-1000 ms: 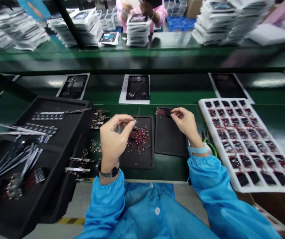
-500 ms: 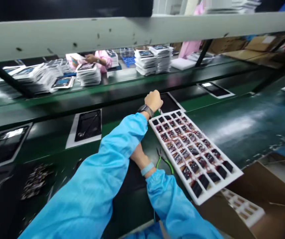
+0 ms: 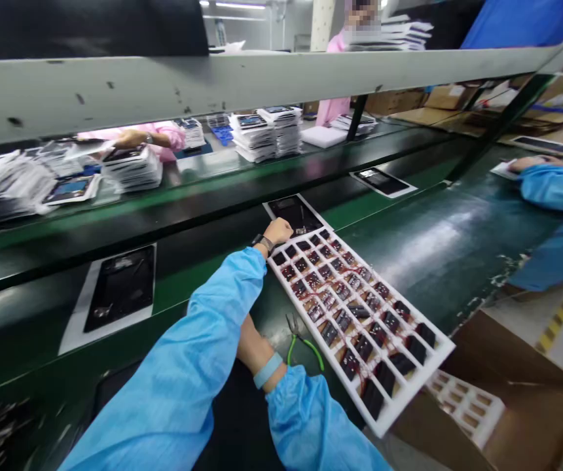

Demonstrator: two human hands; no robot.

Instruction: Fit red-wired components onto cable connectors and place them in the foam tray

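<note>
As we look through the head view, our left hand rests with fingers curled at the near edge of a flat black rectangular tablet shell, which lies on a white sheet just beyond the far end of a white foam tray with rows of compartments. Whether those fingers pinch anything we cannot tell, since the knuckles cover the tips. Our right hand is mostly hidden behind the left sleeve, so its grip cannot be told either. To manage this reach well, we would judge it best to hold the left wrist above the tray's corner and touch the shell lightly at its edge, sparing the small black parts with red wires in the compartments. Crossed forearms look like the main hindrance, the left over the right. Pliers with green handles lie open between our right cuff and the tray. Another black shell on white paper lies farther left; a brown cardboard box stands below at right, and a co-worker's blue sleeve shows beyond it.
</note>
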